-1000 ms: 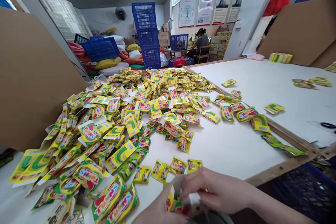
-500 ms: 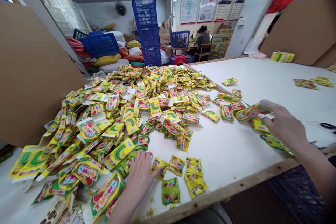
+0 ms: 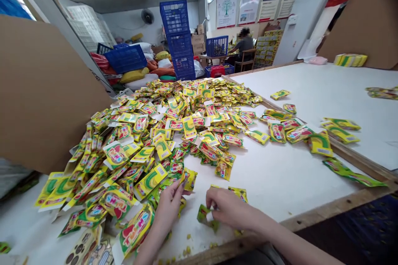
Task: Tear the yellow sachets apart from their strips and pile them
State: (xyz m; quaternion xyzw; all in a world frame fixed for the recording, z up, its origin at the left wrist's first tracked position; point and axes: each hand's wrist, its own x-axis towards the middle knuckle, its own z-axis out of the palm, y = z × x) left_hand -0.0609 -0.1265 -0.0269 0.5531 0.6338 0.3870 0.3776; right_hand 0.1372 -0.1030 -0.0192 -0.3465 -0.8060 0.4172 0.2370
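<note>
My left hand (image 3: 170, 203) is closed in a pinch on a small yellow candy packet (image 3: 190, 179), lifted at the near edge of the pile. Just right of it, my right hand (image 3: 230, 208) has its fingers closed on a green candy packet (image 3: 203, 215) low over the white tabletop. Partly hidden behind the right hand lie more yellow packets (image 3: 239, 193). A large heap of yellow-and-green printed candy boxes (image 3: 152, 145), many with open flaps, covers the left and middle of the table.
Several flat boxes (image 3: 276, 131) lie right of the heap. Two yellow boxes (image 3: 340, 134) rest by the wooden divider (image 3: 354, 149), near a green packet strip (image 3: 354, 172). Cardboard (image 3: 52, 91) stands at left. Behind are stacked blue crates (image 3: 177, 41) and a seated person (image 3: 245, 45).
My right hand has come from the far right to the centre, leaving yellow boxes by the divider. My left hand has lifted a yellow packet. The view has shifted slightly.
</note>
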